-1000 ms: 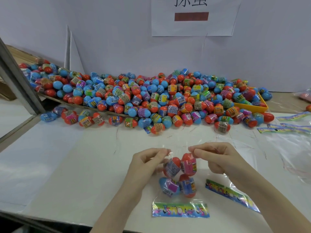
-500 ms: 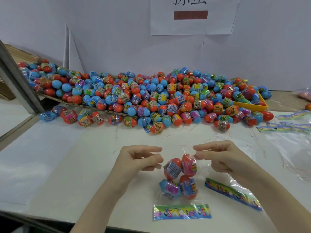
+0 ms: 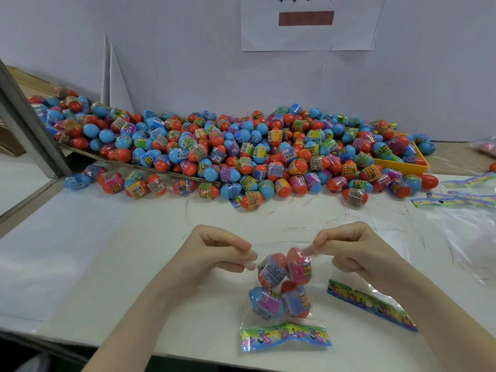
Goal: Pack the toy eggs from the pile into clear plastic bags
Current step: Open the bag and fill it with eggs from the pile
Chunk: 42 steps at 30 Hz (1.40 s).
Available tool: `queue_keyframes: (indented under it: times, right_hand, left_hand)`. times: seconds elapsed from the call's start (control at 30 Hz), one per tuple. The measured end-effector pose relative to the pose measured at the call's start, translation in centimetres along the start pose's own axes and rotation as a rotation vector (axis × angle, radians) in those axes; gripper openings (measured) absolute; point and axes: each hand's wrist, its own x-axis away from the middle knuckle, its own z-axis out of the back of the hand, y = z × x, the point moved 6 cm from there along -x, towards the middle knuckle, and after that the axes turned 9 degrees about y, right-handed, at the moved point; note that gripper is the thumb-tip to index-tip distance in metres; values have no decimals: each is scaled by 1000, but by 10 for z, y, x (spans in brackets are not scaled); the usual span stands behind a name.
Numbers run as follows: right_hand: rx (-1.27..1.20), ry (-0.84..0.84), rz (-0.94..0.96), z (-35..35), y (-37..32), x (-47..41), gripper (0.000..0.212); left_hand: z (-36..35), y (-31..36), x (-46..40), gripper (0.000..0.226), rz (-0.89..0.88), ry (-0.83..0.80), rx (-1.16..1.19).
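Both hands pinch the mouth of the clear plastic bag [image 3: 284, 291]: left hand [image 3: 214, 253] at 9 o'clock of it, right hand [image 3: 351, 248] at 3 o'clock. Four red and blue toy eggs [image 3: 281, 283] sit inside, near the table's front edge. If one pinch slips on the thin film, the mouth may gape and the eggs may roll out.

A white table [image 3: 112, 253] carries everything. Along its far side, against the wall, lies a wide pile of toy eggs [image 3: 241, 154], red and blue with printed wrappers, some spilled loose toward the near side. Part of the pile sits on a flat brown board [image 3: 150, 167] at the left, and a yellow tray [image 3: 405, 163] holds eggs at the far right. Near the front edge lies a clear plastic bag [image 3: 284, 294] with four eggs inside and a colourful header strip. Just to its right lies an empty bag with a header strip [image 3: 371, 304]. More empty bags [image 3: 461, 202] lie at the right.
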Motion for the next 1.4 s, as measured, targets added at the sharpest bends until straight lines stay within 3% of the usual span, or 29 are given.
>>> queue_keyframes:
  times: [0.13, 0.3, 0.43, 0.57, 0.73, 0.9, 1.0, 1.1, 1.13, 1.23, 1.4]
  right_hand:
    - [56, -21, 77, 2, -1, -1, 41]
    - [167, -88, 173, -3, -7, -1, 29]
    - [203, -135, 218, -5, -12, 1, 48]
    - [375, -136, 277, -7, -17, 2, 49]
    - [533, -93, 337, -8, -24, 6, 38]
    - [632, -56, 381, -10, -23, 10, 51]
    - [531, -62, 307, -8, -15, 15, 45]
    - [210, 10, 214, -11, -20, 21, 11]
    - [139, 87, 166, -8, -18, 18, 10]
    - [134, 218, 18, -10, -9, 13, 58]
    - [389, 113, -56, -33, 2, 11, 72]
  left_hand:
    - [1, 0, -1, 11, -36, -45, -27]
    - [2, -1, -3, 22, -55, -68, -87]
    - [3, -4, -4, 21, -42, -69, -94]
    - [3, -5, -5, 12, -18, -55, -73]
    - [6, -3, -8, 28, -54, 39, -219]
    - [6, -4, -6, 31, -48, 71, -189]
    - [8, -5, -4, 29, -43, 110, -151]
    - [8, -4, -1, 28, -53, 120, -99]
    - [8, -3, 0, 29, -59, 122, -85]
    - [6, 0, 4, 31, -94, 133, -43]
    - [1, 4, 11, 29, -164, 176, 2]
